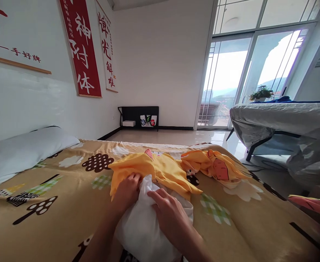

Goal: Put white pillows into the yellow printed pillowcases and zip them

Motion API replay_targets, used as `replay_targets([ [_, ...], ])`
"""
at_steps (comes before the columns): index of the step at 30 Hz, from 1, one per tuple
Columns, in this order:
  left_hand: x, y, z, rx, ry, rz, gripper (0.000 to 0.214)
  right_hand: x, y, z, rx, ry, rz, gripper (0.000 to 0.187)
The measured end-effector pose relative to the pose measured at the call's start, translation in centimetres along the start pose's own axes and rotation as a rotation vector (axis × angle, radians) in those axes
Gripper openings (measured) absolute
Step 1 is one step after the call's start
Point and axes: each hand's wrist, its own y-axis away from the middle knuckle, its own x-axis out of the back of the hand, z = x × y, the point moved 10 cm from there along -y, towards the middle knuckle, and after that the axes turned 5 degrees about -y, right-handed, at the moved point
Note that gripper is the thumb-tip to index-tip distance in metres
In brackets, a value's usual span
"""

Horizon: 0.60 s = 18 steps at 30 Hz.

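A soft white cushion [146, 229] lies close in front of me on the bed, its upper corner drawn up into a peak. My right hand [169, 209] pinches the white fabric near that peak, thumb and fingers closed. Just left of the peak, my left hand [130, 187] has its fingers curled at the edge of a yellow cloth cover [165, 167], which spreads out beyond the cushion. Its fingertips are partly hidden. A second yellow cloth piece [214, 165] with pinkish-orange patches lies crumpled to the right, apart from both hands.
Under everything is a tan patterned bedspread [67, 203]. A white pillow [34, 149] rests at the left by the wall. On the right stands a plastic-covered table [280, 114] with a potted plant [260, 93] behind it. A low black shelf [138, 111] is at the far wall.
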Motion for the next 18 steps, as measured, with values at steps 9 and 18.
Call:
replay_targets([
  [9, -1.3, -1.7, -1.3, 0.067, 0.201, 0.139, 0.006, 0.2, 0.8, -4.0, 0.349, -0.028, 0.092, 0.045],
  [18, 5.3, 2.2, 0.5, -0.008, 0.528, 0.495, 0.04, 0.3, -1.4, -1.6, 0.412, -0.135, 0.181, 0.044],
])
